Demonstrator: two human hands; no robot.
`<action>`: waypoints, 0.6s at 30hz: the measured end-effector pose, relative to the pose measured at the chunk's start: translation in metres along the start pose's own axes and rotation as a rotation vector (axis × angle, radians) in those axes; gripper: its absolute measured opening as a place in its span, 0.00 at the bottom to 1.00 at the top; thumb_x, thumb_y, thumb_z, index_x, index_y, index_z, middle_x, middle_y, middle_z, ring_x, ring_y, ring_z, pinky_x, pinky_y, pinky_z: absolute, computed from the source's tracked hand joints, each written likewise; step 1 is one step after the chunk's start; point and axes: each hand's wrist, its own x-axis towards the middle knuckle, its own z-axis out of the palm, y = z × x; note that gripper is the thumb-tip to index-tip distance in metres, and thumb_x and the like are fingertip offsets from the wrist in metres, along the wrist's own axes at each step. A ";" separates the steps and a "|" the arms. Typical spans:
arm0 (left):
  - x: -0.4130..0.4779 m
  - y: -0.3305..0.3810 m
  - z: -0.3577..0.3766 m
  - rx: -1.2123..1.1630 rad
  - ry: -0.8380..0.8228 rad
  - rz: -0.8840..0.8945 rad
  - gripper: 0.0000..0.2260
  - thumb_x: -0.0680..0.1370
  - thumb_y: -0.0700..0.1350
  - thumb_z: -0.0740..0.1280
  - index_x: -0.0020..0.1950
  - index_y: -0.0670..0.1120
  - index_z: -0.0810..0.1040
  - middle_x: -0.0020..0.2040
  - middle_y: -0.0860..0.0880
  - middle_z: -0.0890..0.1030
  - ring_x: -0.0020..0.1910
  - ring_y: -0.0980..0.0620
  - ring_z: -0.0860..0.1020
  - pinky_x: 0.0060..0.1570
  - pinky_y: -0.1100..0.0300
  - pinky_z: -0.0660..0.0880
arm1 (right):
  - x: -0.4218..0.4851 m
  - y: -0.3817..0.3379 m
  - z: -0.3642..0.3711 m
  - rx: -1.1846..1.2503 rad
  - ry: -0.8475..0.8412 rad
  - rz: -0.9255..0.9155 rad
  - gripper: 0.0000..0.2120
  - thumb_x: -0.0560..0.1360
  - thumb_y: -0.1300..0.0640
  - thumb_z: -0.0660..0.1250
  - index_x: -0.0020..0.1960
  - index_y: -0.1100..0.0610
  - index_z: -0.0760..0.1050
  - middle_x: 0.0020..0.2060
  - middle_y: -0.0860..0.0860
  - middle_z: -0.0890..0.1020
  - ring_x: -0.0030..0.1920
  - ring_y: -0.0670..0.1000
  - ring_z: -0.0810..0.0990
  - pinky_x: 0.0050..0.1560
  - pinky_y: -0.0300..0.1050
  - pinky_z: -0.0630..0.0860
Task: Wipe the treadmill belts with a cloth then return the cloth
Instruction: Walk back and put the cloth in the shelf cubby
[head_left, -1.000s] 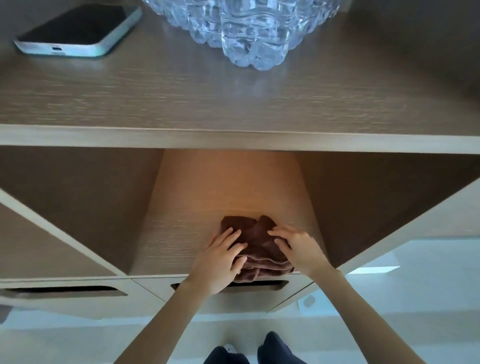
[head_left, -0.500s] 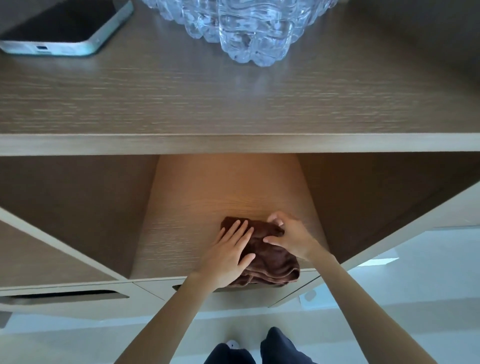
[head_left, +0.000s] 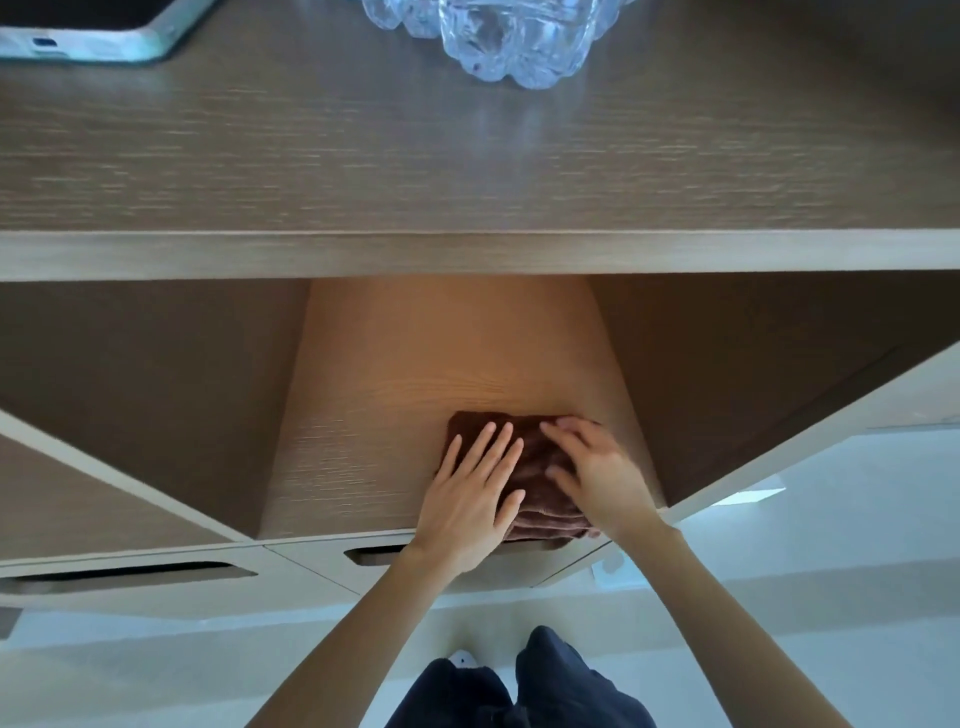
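Cloth: your dark brown cloth (head_left: 537, 462), soft and folded into a thick layered pad, lies at the front right of the open compartment's floor (head_left: 395, 415).
Left hand: your left hand (head_left: 467, 493) lies flat on the cloth's left half, fingers straight and slightly spread, gripping nothing.
Right hand: your right hand (head_left: 597, 478) rests on the cloth's right half, fingers extended and a little blurred, pressing rather than pinching.
Compartment: pale, warm-lit wood grain between darker slanted side walls.
Top (head_left: 467, 171): matte streaked wood grain, carrying a pale-cased phone (head_left: 93, 36) and clear ribbed plastic bottles (head_left: 519, 47).
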 end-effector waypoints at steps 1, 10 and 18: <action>-0.001 -0.002 0.002 -0.005 -0.018 0.027 0.28 0.79 0.59 0.42 0.77 0.49 0.52 0.77 0.52 0.49 0.76 0.54 0.43 0.74 0.48 0.47 | -0.006 0.004 0.006 -0.028 -0.126 -0.007 0.26 0.78 0.49 0.62 0.75 0.49 0.60 0.74 0.49 0.61 0.75 0.51 0.56 0.72 0.49 0.60; 0.045 -0.012 0.001 -0.032 -0.132 0.009 0.29 0.79 0.61 0.50 0.77 0.54 0.45 0.78 0.55 0.43 0.75 0.57 0.38 0.73 0.50 0.37 | 0.020 0.022 -0.001 -0.215 -0.278 0.051 0.28 0.80 0.43 0.54 0.77 0.47 0.50 0.77 0.46 0.46 0.77 0.48 0.41 0.74 0.56 0.40; -0.004 -0.046 -0.005 -0.142 0.009 0.122 0.23 0.81 0.55 0.55 0.75 0.52 0.57 0.77 0.53 0.49 0.75 0.56 0.39 0.72 0.59 0.35 | -0.029 0.010 -0.003 0.151 -0.025 0.007 0.09 0.73 0.54 0.71 0.53 0.51 0.82 0.64 0.43 0.74 0.58 0.45 0.75 0.54 0.44 0.75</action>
